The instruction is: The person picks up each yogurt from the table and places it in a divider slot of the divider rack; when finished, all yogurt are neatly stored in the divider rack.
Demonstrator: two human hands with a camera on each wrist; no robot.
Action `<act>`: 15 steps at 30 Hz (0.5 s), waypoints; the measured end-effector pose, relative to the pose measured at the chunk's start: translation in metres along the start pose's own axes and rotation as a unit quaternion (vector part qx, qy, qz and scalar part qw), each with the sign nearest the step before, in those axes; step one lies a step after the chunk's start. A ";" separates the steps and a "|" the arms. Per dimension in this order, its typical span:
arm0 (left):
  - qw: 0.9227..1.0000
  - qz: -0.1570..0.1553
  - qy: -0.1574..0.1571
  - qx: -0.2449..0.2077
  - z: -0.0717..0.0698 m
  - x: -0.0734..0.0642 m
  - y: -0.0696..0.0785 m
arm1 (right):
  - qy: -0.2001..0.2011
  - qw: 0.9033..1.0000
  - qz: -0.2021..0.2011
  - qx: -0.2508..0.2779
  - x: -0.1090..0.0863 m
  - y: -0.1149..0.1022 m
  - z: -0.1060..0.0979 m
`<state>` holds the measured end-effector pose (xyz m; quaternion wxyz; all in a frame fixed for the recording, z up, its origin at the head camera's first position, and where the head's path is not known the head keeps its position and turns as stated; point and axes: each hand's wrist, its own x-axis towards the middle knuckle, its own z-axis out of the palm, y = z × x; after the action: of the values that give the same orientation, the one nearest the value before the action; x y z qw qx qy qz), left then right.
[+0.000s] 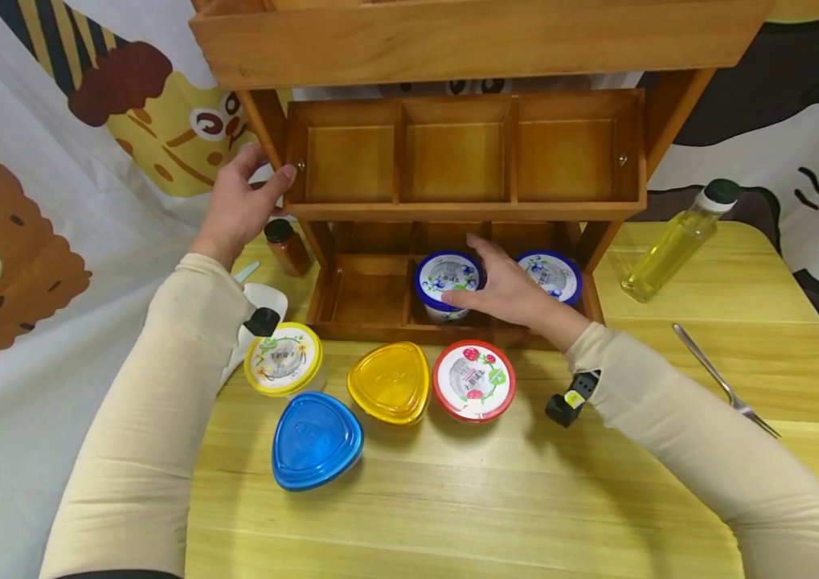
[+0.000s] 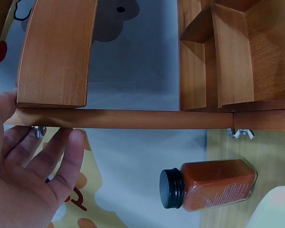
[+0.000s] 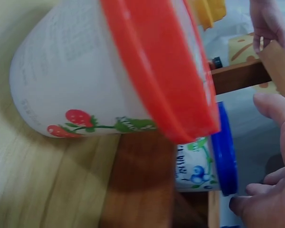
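Note:
My left hand (image 1: 243,197) holds the left side of the wooden rack (image 1: 463,211), with its thumb at the middle shelf's end and fingers behind the post. In the left wrist view the fingertips (image 2: 76,142) lie along the post near a wing nut (image 2: 39,131). My right hand (image 1: 506,285) is over a blue-lidded tub with blueberry pictures (image 1: 445,277) in the bottom shelf's middle compartment. Its thumb and fingers are spread about the lid; the right wrist view shows a gap between hand and lid (image 3: 225,149). A second blue-lidded tub (image 1: 550,276) sits in the right compartment.
Before the rack stand a red-lidded strawberry tub (image 1: 474,381), an amber container (image 1: 390,383), a blue container (image 1: 317,441) and a yellow-lidded tub (image 1: 283,359). A spice jar (image 1: 288,248) stands left, an oil bottle (image 1: 677,241) right, and a fork (image 1: 726,381) lies nearby.

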<state>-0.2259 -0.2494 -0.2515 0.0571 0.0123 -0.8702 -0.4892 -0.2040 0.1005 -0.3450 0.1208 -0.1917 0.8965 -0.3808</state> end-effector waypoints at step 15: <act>1.000 0.002 -0.002 0.005 -0.001 0.000 0.000 | -0.022 0.996 -0.076 0.040 -0.034 -0.020 -0.020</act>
<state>-0.2258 -0.2501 -0.2512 0.0560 0.0097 -0.8726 -0.4851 -0.1754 0.1157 -0.3139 0.1191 -0.2627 0.8606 -0.4198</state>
